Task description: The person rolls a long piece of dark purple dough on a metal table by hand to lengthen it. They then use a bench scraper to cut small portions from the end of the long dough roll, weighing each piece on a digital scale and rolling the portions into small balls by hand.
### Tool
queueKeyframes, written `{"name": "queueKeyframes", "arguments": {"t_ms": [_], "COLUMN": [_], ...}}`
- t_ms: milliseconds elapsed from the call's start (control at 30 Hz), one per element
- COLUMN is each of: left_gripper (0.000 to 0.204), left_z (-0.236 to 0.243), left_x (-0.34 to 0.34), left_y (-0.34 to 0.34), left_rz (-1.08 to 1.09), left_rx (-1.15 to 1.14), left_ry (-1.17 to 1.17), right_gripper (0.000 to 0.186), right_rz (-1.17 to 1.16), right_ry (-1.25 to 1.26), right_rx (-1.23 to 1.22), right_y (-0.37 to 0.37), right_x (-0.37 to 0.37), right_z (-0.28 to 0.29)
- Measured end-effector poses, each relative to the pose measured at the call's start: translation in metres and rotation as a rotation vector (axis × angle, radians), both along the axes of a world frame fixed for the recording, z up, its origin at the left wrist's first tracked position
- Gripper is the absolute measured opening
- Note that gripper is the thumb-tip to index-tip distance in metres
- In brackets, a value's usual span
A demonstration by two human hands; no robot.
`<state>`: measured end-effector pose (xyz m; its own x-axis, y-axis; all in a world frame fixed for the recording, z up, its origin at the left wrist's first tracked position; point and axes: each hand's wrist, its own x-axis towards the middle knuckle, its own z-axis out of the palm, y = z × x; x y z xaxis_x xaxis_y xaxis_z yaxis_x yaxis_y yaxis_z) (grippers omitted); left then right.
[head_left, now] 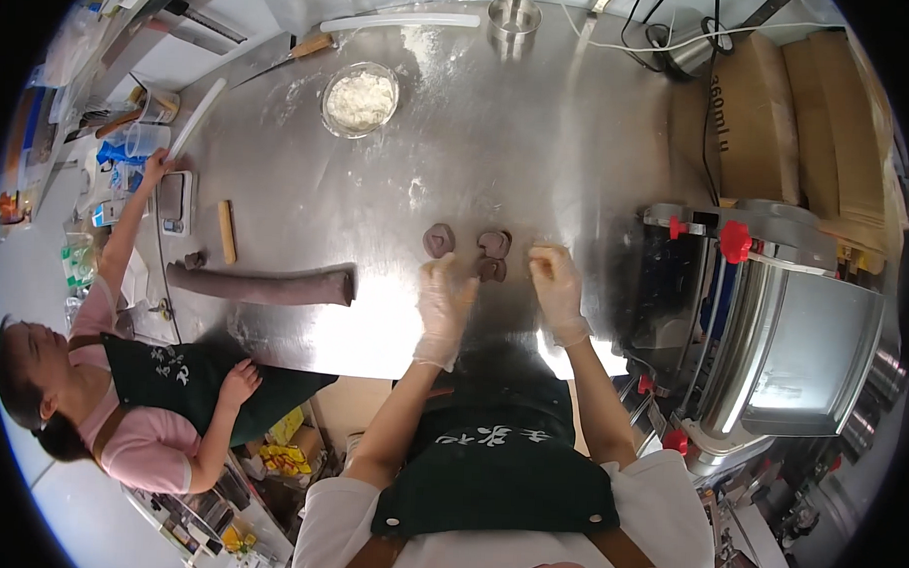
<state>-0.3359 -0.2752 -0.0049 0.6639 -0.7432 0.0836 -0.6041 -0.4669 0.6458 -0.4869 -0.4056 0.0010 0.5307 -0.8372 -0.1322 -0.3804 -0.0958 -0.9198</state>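
Observation:
Both my hands wear clear plastic gloves and are over the steel table, with small pieces of brown-purple dough between and beyond them. My left hand [444,302] has its thumb and fingers apart, just below a round dough piece [439,240] with a dent in its top. Its thumb side is near a smaller dough piece [492,271]. Directly above that lies a curled dough piece [494,244]. To the right, my right hand [558,286] has its fingers curled together; whatever they may hold is hidden.
A long dough log [264,285] lies at left, near a wooden stick [226,231] and a scale [175,202]. Farther back are a bowl of flour [361,100], a white rod [401,22] and a metal cup [514,24]. A co-worker [160,394] reaches across at left; a roller machine [773,335] stands right.

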Motion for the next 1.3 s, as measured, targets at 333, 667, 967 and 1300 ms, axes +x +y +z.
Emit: {"name": "queueKeyframes", "arguments": {"t_ms": [333, 667, 967, 1300], "left_gripper": [0.051, 0.047, 0.046, 0.038], "left_z": [-0.009, -0.018, -0.031, -0.038], "left_x": [-0.034, -0.052, -0.058, -0.033], "left_y": [0.009, 0.09, 0.089, 0.107], "left_rz": [0.066, -0.078, -0.093, -0.03], "left_rx": [0.184, 0.371, 0.115, 0.045], "left_ry": [0.573, 0.679, 0.853, 0.693], "right_gripper": [0.021, 0.014, 0.026, 0.023], "right_rz": [-0.104, -0.224, -0.509, -0.356], "right_ry": [0.062, 0.168, 0.586, 0.7], "right_rx": [0.063, 0.052, -0.363, -0.483], "right_y": [0.067, 0.124, 0.147, 0.139], "right_x": [0.006, -0.022, 0.025, 0.031], "right_z": [-0.011, -0.013, -0.045, -0.053]}}
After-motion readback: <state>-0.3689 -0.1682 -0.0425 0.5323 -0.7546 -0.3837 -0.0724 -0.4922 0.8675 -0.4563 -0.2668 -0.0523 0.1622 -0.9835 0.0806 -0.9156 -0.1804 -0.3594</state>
